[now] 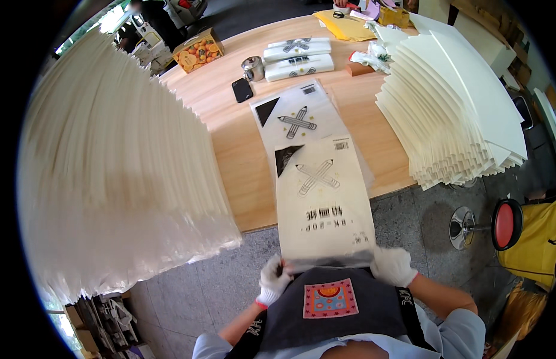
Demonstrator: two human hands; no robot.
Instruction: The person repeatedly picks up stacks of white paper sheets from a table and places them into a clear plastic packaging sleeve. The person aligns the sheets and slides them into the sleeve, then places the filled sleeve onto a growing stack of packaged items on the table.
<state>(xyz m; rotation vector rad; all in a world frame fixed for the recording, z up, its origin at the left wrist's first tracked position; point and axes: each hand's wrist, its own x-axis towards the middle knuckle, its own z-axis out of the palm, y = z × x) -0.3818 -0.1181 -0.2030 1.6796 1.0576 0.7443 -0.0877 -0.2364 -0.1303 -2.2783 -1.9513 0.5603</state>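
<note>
A clear plastic bag [326, 261] with a cream paper pad [296, 203] inside lies lengthwise toward me, its near part reaching past the table edge. Crossed pencils and a dark corner are printed on it. My left hand [273, 279], in a white glove, is closed on the bag's near left corner. At the near right corner my gloved right hand [393, 265] grips the same bag. Beyond and partly beneath it, more flat clear bags [302, 116] with the same print lie on the table.
A tall stack of bagged paper [128, 161] rises at left; fanned cream paper [445, 113] stands at right. Farther back on the wooden table [248, 203] are a phone [242, 90], a metal cup [252, 69], bag rolls [299, 67] and a fruit-printed box [198, 51]. A stool [506, 224] stands right.
</note>
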